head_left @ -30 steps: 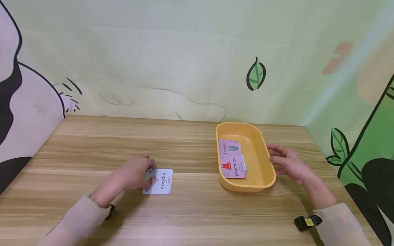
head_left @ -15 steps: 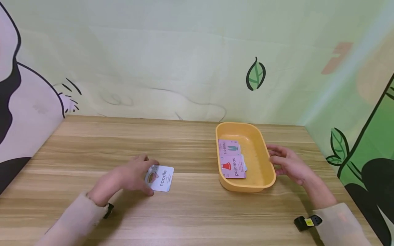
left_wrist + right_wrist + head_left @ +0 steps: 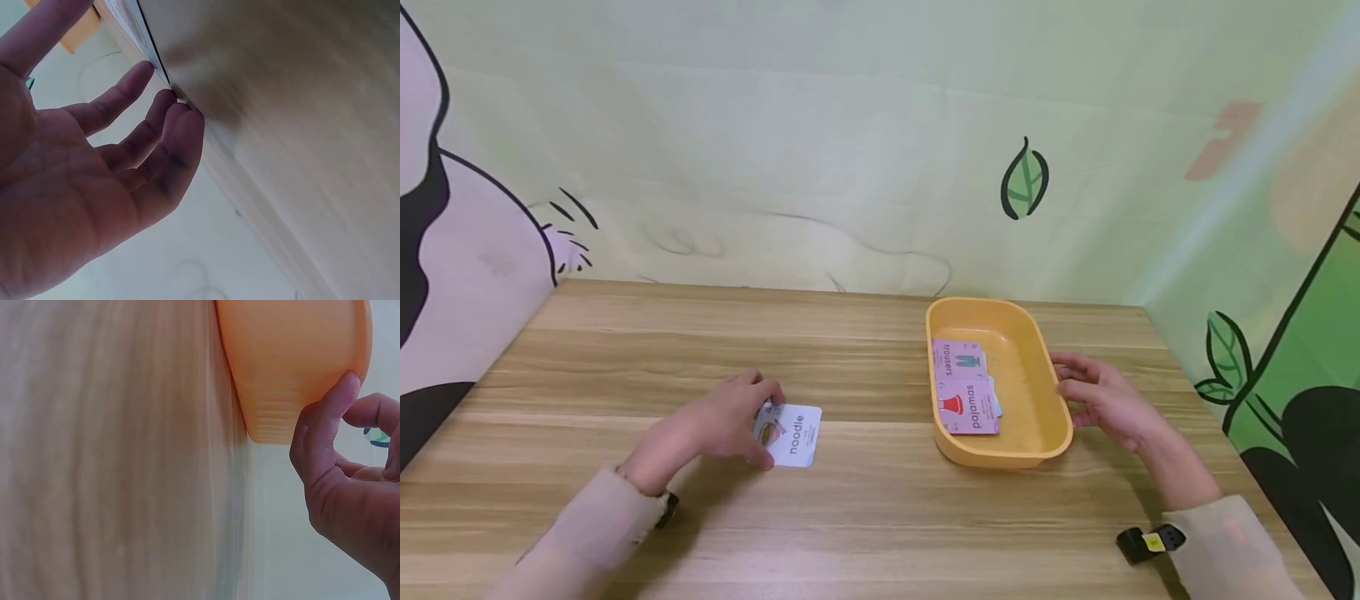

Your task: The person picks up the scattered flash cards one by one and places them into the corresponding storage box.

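In the head view my left hand [image 3: 718,425] holds a pale card [image 3: 797,435] printed "noodle" across its left end, thumb at the near edge and fingers at the far edge. The left wrist view shows curled fingers [image 3: 140,147] by the card's edge, close to the wooden surface. My right hand [image 3: 1108,404] touches the outer right side of a yellow plastic tray [image 3: 1033,454], with loosely bent fingers [image 3: 331,419] against the wall below its rim. Inside the tray lie a pink "pajamas" card [image 3: 973,408] and a "trousers" card [image 3: 958,360], with a bluish card partly hidden beneath.
Everything stands on a wood-grain table [image 3: 865,525]. A printed backdrop [image 3: 820,150] with leaf and panda drawings rises along the table's back edge. Bare tabletop lies between the noodle card and the tray. A black wrist device [image 3: 1150,542] hangs at my right sleeve.
My left hand has opened wider, then drawn its thumb and fingers in to the noodle card's two edges. The card has shifted and turned slightly. The right hand and tray stay put.
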`<state>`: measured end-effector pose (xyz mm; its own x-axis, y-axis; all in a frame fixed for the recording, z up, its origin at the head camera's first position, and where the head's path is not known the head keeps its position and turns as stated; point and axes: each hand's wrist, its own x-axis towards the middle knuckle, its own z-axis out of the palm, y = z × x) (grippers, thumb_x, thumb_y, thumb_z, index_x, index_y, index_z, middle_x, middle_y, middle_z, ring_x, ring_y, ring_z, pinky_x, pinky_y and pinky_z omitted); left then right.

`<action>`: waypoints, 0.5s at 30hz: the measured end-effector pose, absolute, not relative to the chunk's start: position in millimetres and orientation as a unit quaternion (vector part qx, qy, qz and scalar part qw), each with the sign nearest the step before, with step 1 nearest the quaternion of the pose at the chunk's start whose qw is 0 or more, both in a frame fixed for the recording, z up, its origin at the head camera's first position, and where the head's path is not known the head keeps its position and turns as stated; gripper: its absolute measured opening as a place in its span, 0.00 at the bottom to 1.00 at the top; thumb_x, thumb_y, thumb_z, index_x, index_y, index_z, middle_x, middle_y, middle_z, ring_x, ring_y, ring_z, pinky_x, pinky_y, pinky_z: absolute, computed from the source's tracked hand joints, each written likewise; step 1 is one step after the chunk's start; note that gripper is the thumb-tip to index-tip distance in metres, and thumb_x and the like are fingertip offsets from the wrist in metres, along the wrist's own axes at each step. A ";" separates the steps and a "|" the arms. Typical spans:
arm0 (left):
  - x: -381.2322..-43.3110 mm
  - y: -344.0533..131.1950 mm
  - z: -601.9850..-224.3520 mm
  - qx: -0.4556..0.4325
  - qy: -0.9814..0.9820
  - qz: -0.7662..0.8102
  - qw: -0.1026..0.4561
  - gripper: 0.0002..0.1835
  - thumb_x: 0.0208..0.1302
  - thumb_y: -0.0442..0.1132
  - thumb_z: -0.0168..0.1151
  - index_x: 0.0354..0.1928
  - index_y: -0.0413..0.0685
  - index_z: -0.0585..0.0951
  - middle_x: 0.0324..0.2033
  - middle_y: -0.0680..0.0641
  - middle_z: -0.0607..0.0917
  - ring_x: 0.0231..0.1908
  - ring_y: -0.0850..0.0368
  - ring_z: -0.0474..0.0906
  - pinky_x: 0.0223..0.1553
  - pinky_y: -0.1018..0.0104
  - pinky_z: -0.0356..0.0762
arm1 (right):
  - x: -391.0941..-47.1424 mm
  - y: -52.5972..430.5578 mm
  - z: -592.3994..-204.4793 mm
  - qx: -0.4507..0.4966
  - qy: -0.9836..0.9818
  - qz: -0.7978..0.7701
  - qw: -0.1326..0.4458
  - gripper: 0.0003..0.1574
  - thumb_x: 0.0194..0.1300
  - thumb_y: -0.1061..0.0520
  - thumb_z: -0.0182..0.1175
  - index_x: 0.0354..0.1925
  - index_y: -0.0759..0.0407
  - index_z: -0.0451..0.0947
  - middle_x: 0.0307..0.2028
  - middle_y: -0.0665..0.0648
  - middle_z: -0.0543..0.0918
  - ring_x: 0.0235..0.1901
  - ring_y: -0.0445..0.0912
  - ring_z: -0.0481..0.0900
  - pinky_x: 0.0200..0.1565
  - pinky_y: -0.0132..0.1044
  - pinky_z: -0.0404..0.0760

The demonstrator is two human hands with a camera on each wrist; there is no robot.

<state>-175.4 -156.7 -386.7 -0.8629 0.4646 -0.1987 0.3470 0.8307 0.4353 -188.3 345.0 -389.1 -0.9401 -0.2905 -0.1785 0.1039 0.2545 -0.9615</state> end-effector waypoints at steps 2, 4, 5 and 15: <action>-177.9 -157.5 -386.7 0.217 0.943 0.197 0.155 0.36 0.37 0.43 0.88 0.49 0.47 0.78 0.44 0.46 0.74 0.43 0.49 0.70 0.44 0.52 0.75 | -188.4 345.2 -389.4 -0.061 0.774 -0.608 0.162 0.41 0.75 0.64 0.52 0.77 0.73 0.47 0.62 0.75 0.66 0.43 0.44 0.82 0.32 0.39 0.87; -180.6 -159.2 -387.1 0.222 0.941 0.197 0.159 0.37 0.35 0.43 0.88 0.48 0.45 0.77 0.43 0.46 0.74 0.43 0.48 0.70 0.45 0.52 0.74 | -188.3 345.2 -389.6 -0.062 0.774 -0.609 0.162 0.41 0.75 0.64 0.52 0.78 0.73 0.46 0.62 0.75 0.66 0.44 0.45 0.83 0.32 0.39 0.87; -181.9 -160.0 -387.4 0.224 0.941 0.197 0.161 0.38 0.35 0.44 0.89 0.48 0.44 0.76 0.43 0.45 0.73 0.43 0.48 0.69 0.45 0.51 0.74 | -188.3 345.1 -389.8 -0.062 0.774 -0.609 0.162 0.41 0.75 0.64 0.52 0.78 0.73 0.46 0.62 0.76 0.66 0.44 0.45 0.83 0.32 0.39 0.87; -187.1 -159.3 -390.2 0.211 0.928 0.254 0.175 0.41 0.36 0.36 0.88 0.52 0.39 0.71 0.41 0.46 0.77 0.41 0.50 0.73 0.46 0.55 0.74 | -188.5 345.0 -389.2 -0.056 0.774 -0.609 0.162 0.42 0.74 0.64 0.52 0.77 0.73 0.47 0.61 0.74 0.66 0.43 0.44 0.82 0.32 0.38 0.87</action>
